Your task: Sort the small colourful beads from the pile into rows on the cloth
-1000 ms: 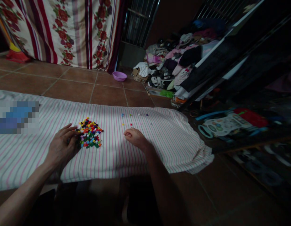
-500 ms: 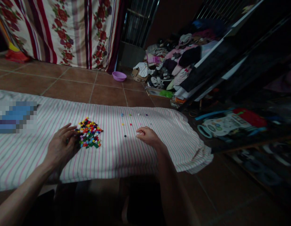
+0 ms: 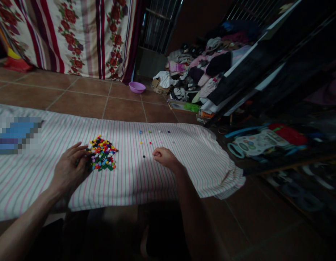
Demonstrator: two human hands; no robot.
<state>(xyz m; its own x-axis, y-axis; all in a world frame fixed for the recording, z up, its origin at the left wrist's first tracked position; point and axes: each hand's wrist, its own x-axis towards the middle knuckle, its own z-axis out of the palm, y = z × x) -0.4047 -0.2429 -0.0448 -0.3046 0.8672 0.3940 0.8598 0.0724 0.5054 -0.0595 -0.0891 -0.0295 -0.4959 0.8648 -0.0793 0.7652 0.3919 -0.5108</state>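
A heap of small coloured plastic pieces (image 3: 103, 154) lies on the striped cloth. My left hand (image 3: 71, 163) rests at its left edge, fingers stretched and slightly apart, fingertips touching or just beside the pieces. To the right, my right hand (image 3: 165, 157) hovers low over the cloth with its fingers pinched; whatever they hold is hidden. Just left of it is a single black piece (image 3: 144, 156). Beyond are a yellow piece (image 3: 141, 143), a red piece (image 3: 150, 143) and a pale grey piece (image 3: 173, 143). Farther back stand a blue piece (image 3: 140, 132), a green piece (image 3: 150, 132), a white piece (image 3: 159, 131) and a dark purple piece (image 3: 169, 132).
The striped cloth (image 3: 130, 185) covers a long low surface. A blurred blue item (image 3: 18, 134) lies at its left end. On the tiled floor (image 3: 89, 99) behind sits a purple basin (image 3: 137, 87). A clothes pile (image 3: 200, 69) and a dark shelf (image 3: 279, 166) occupy the right.
My right hand has shifted slightly left, closer to the black piece. A pale spot seen at its fingertips before is no longer visible. My left hand stays by the heap.
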